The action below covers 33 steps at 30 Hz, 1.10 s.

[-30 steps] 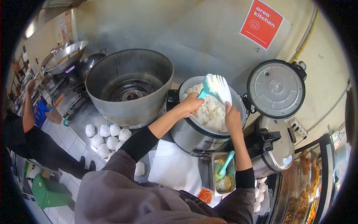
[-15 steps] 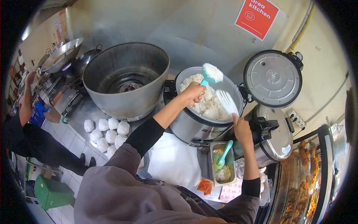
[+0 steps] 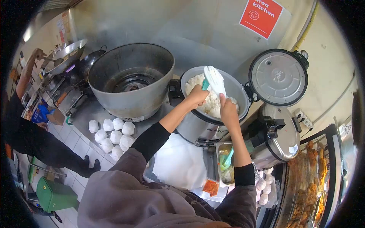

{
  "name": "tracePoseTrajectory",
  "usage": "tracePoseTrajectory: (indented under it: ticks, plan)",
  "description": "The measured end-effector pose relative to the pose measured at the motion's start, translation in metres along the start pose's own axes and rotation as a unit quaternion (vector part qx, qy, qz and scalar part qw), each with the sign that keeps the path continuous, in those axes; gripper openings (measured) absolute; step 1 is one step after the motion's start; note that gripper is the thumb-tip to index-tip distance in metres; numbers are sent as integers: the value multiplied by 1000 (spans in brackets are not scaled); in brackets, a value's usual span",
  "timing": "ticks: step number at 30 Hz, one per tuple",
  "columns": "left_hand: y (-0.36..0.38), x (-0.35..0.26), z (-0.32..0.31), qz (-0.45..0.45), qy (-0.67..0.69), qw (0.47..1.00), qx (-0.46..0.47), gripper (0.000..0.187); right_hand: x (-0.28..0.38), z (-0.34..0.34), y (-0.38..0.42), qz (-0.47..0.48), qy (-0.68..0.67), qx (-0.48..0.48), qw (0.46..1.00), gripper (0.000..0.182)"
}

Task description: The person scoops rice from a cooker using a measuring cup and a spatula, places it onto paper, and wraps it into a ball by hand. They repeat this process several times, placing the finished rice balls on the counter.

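My left hand point(image 3: 197, 95) is closed on the handle of a teal scoop point(image 3: 205, 84), held above the open rice cooker point(image 3: 197, 131). In my right hand point(image 3: 229, 111) is a white slotted rice paddle point(image 3: 215, 79), its blade laid over the scoop's bowl and hiding most of it. Cooked white rice point(image 3: 195, 82) fills the cooker below both hands. Beneath my right forearm sits a metal food pan point(image 3: 219, 145) with a mint-green spoon point(image 3: 227, 161) in it. White paper sheets point(image 3: 178, 163) lie in front of the cooker.
A large grey pot point(image 3: 129, 97) stands left of the cooker, near several white wrapped bundles point(image 3: 115, 136). The raised lid point(image 3: 277, 77) and a second cooker point(image 3: 281, 133) are on the right, beside a fried-food display case point(image 3: 304, 182). At far left, another person point(image 3: 42, 144) works by a wok point(image 3: 66, 57).
My right hand has moved up and left, bringing the rice paddle from beside the scoop onto it. The scoop has dropped slightly. The other person's arm has shifted at the wok.
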State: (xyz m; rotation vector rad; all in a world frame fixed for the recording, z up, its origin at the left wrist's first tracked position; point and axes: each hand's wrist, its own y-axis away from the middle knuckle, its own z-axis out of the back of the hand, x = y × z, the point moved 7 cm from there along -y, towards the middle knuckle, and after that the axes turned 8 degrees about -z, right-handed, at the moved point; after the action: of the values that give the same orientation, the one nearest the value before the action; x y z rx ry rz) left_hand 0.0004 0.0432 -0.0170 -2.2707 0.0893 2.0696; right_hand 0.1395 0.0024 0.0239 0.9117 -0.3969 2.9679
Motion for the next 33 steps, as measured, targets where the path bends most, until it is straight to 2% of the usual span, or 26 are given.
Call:
tracePoseTrajectory:
  ticks: [2, 4, 8, 10, 12, 14, 15, 16, 17, 18, 19, 20, 22, 24, 25, 27, 29, 30, 32, 33]
  plan:
    - [1, -1, 2, 6, 20, 1000, 5, 12, -13, 0, -13, -23, -10, -6, 1000, 63]
    - [12, -11, -1, -2, -37, 999, 27, 11, -27, 1, -26, -48, -19, -8, 999, 66]
    - [22, -8, -1, 21, -1, 999, 37, 13, -57, 2, -57, -68, 14, -16, 997, 70]
    - [26, -1, -2, 41, 93, 993, 56, 13, -72, 0, -72, -49, 114, 20, 992, 69]
    - [28, -1, 4, 33, 107, 992, 51, 13, -81, 7, -71, -82, 119, 40, 989, 69]
    - [31, -3, 10, 42, 139, 989, 37, 14, -85, 4, -73, -60, 225, 87, 969, 69]
    - [34, -3, 11, 46, 178, 983, 19, 15, -94, -5, -76, -104, 222, 165, 955, 69]
    - [37, -1, 14, 53, 215, 975, -2, 16, -101, -12, -88, -26, 260, 135, 956, 70]
    - [43, -1, 17, 51, 237, 970, 0, 18, -123, -23, -107, 70, 342, 12, 937, 69]
    - [52, 0, 21, 51, 258, 965, 1, 20, -101, -3, -94, 111, 411, -26, 904, 67]
    - [65, -1, 25, 47, 266, 963, 5, 22, -55, 36, -53, 116, 366, -158, 910, 65]
    - [81, -1, 29, 45, 275, 960, 7, 23, -41, 54, -40, 90, 332, -170, 923, 59]
    - [116, 19, 38, 68, 300, 952, 2, 25, -40, 75, -24, 121, 89, -131, 980, 48]
    - [154, 30, 46, 17, 307, 951, -22, 37, -35, 88, 16, 51, -170, -93, 980, 38]
    - [172, 40, 48, 24, 308, 951, -27, 37, -47, 91, 26, 69, -155, -104, 980, 31]
    - [211, 64, 64, -9, 173, 977, -127, 44, -57, 91, 57, 47, -197, -109, 973, 29]
    - [246, 88, 69, -51, 5, 980, -194, 41, -66, 88, 84, 24, -239, -115, 964, 27]
    - [256, 112, 72, -170, -130, 958, -191, 40, -73, 83, 95, 4, -256, -117, 959, 25]
    - [278, 139, 57, -250, -362, 887, -142, 40, -88, 68, 114, -18, -273, -115, 955, 23]
    - [286, 153, 41, -256, -473, 840, -78, 43, -95, 58, 122, -18, -252, -112, 961, 22]
